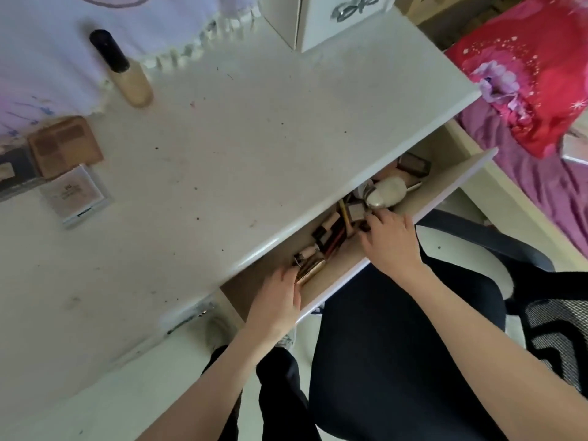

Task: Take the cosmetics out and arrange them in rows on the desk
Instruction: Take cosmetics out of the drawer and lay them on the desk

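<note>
I see both hands inside the open drawer (451, 173) that juts out from under the front edge of the desk (222, 148). My left hand (280, 291) sits at the drawer's left end, fingers curled round a gold tube (310, 271) that lies slantwise just beyond the knuckles; a pale tube (307, 251) lies right beside it, touching or nearly so. My right hand (389, 237) is further along, near the middle of the drawer, its fingertips pinching a small dark item (366, 226) whose kind I cannot make out. Just past those fingertips lies a cream rounded bottle (386, 192), close to the hand but not in its grasp. Between the two hands a jumble of pencils and small dark cases (331, 230) lies against the drawer's back side. At the drawer's right end a dark compact (413, 165) rests.

On the desk, near its left edge, a brown eyeshadow palette (65, 146) lies, and a white compact (76, 194) overlaps its near corner. Toward the far left corner a beige bottle with a black cap (122, 70) lies on its side, partly on a white lace-edged cloth (143, 30). Below the drawer stands a black chair (397, 345).
</note>
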Demonstrator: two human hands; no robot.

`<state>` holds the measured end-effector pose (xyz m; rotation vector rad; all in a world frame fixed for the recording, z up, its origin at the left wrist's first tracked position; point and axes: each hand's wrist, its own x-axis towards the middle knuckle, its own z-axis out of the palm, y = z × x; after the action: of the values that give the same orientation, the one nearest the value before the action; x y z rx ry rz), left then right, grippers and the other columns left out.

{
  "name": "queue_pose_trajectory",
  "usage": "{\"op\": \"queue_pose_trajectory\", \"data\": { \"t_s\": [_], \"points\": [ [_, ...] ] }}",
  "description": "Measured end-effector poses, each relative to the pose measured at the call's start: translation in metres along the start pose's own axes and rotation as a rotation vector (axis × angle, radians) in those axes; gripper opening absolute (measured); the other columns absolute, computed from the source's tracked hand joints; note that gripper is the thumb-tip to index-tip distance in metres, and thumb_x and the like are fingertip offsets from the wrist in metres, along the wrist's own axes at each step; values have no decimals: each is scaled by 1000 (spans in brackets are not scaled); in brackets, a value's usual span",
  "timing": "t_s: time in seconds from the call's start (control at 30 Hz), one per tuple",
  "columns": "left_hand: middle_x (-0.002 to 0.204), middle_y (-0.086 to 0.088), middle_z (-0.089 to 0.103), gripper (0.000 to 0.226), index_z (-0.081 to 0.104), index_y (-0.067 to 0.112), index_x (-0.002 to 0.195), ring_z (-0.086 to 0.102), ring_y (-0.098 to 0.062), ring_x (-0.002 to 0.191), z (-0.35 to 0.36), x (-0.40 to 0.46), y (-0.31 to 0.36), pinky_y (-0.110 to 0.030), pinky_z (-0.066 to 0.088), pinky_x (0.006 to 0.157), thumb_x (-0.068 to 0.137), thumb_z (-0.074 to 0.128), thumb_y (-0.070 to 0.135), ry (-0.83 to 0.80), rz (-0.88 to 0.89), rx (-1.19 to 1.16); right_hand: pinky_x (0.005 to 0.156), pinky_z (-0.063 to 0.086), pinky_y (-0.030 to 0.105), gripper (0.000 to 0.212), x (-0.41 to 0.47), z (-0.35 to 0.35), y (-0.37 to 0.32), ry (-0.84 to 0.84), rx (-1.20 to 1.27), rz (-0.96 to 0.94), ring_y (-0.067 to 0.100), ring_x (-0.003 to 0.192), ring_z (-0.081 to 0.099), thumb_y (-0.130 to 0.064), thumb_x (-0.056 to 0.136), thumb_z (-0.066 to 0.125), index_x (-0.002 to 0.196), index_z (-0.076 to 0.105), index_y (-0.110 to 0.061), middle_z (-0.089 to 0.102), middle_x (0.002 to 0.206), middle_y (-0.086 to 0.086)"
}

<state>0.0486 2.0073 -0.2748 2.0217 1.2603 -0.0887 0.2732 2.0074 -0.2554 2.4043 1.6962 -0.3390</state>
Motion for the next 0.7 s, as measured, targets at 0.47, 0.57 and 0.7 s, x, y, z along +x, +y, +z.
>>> {"op": "queue_pose_trajectory", "data": {
  "t_s": [0.47,0.57,0.7],
  "points": [
    [138,-14,29,44,28,15,139,33,-33,127,30,58,8,-43,31,101,97,40,18,-139,-301,-146,113,19,53,94,101,19,29,-231,218,260,44,141,-6,-13,84,63,148,-5,-10,-2,155,15],
    [134,-15,32,38,34,13,132,38,-32,122,34,63,8,-41,33,100,97,42,23,-151,-337,-156,114,14,50,104,105,24,31,-231,280,291,45,141,-5,-12,81,68,146,-13,-5,-3,156,16],
    [128,-14,38,37,42,10,125,42,-31,117,31,68,9,-38,36,95,95,47,31,-140,-353,-163,108,28,45,98,108,24,27,-180,222,352,43,136,16,-14,78,72,145,2,3,18,148,20]
  ]
}}
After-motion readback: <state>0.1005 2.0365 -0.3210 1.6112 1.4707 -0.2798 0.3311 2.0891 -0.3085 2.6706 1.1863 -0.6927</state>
